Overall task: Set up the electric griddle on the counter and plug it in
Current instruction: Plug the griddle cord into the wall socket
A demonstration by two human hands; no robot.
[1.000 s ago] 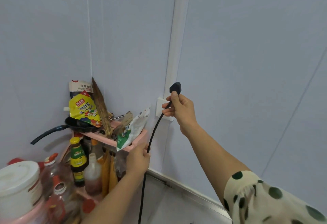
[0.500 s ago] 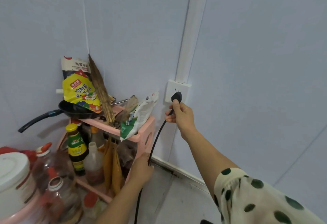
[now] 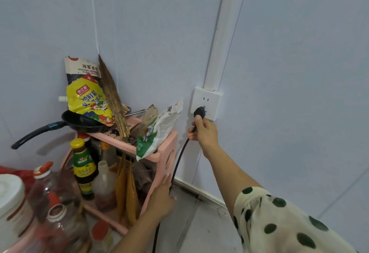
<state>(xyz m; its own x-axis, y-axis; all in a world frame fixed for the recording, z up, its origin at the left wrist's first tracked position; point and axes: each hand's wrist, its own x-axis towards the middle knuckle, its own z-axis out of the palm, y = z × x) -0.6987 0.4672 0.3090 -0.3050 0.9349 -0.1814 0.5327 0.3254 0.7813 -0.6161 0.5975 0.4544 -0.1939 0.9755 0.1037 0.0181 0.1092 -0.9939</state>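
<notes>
At the far wall, head view: white socket [image 3: 206,102] at the foot of a white conduit [image 3: 220,33], right of centre. Right hand [image 3: 204,132] closed around the black plug [image 3: 199,112], thumb on top, fingers wrapped where the cord [image 3: 179,158] leaves the plug body. Plug held against the lower slots of the socket; whether the prongs are in or just touching, cannot tell. Upper two-slot pair bare.

Cord drops from the plug, down and left, passing just beside the pink rack [image 3: 166,153]. Left hand [image 3: 161,198] lower, near, fingers loosely curled about the cord beside the rack's side panel; grip partly blurred. Griddle itself out of view; only its lead shows.

Rack left of the socket, crowded: black pan [image 3: 79,122], yellow packet [image 3: 87,101], green-and-white bag [image 3: 157,131], bottles [image 3: 83,165] below.

Handling, as judged: plug light, rigid, moulded; take it by the body, not the cord, and push square to the socket face. Cord limp, rubbery, some spring in it; slack from the lower hand should keep it from tugging the plug sideways or snagging the bag leaning off the rack corner.
</notes>
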